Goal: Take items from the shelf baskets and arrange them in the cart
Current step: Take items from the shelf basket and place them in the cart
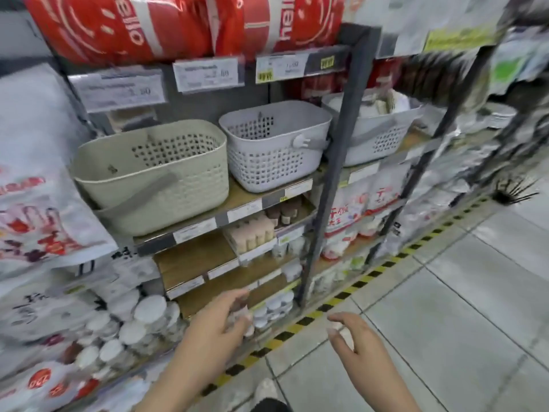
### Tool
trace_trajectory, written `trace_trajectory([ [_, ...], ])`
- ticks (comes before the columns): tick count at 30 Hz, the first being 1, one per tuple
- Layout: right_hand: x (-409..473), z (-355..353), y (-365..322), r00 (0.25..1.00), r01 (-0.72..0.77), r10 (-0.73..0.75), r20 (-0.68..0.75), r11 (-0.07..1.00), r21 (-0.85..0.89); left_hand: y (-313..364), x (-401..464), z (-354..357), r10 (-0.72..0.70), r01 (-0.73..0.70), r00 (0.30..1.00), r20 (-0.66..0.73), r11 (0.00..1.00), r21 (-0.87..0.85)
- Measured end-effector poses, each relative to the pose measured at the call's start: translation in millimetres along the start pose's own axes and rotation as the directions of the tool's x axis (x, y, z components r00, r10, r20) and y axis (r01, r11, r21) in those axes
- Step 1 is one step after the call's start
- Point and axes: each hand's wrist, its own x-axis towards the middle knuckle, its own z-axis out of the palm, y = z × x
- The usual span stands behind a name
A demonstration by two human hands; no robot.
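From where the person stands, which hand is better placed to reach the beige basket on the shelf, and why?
The left hand, probably. It is empty with relaxed fingers and lies nearer the shelving, roughly below the beige basket. The right hand, also empty, hangs out over the floor tiles, farther from it.

One head-worn camera looks forward and down, tilted. It stands close to the beige basket [154,176] on the shelf. The tiled floor [445,322] lies right of that basket.

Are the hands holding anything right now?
No. The left hand and the right hand are both empty, fingers loose, low in front of the shelf.
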Motion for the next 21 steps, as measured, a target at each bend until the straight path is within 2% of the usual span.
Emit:
trace_trajectory([
  [3,43.9,-22.0,-18.1,0.997,0.073,-0.072,-0.034,0.997,0.005,17.3,44.5,-8.0,0.054,-0.052,0.997,-0.061,0.998,0.034],
  [8,113.7,-61.6,-46.7,0.975,0.213,-0.212,-0.060,0.977,0.013,38.1,107.6,-30.8,0.028,-0.028,0.984,-0.173,1.000,0.004],
  [14,171.8,-102.7,-54.6,0.957,0.278,-0.268,-0.111,0.957,0.085,69.7,175.2,-53.8,0.040,-0.054,0.952,-0.304,0.998,-0.035],
  [18,214.2,-131.8,-67.6,0.917,0.388,-0.372,-0.148,0.917,0.099,104.2,206.7,-64.9,0.133,-0.156,0.925,-0.357,0.987,-0.035],
  [21,249.0,-152.4,-91.4,0.853,0.508,-0.486,-0.188,0.857,0.091,125.2,235.6,-74.7,0.225,-0.217,0.857,-0.464,0.974,0.071],
])
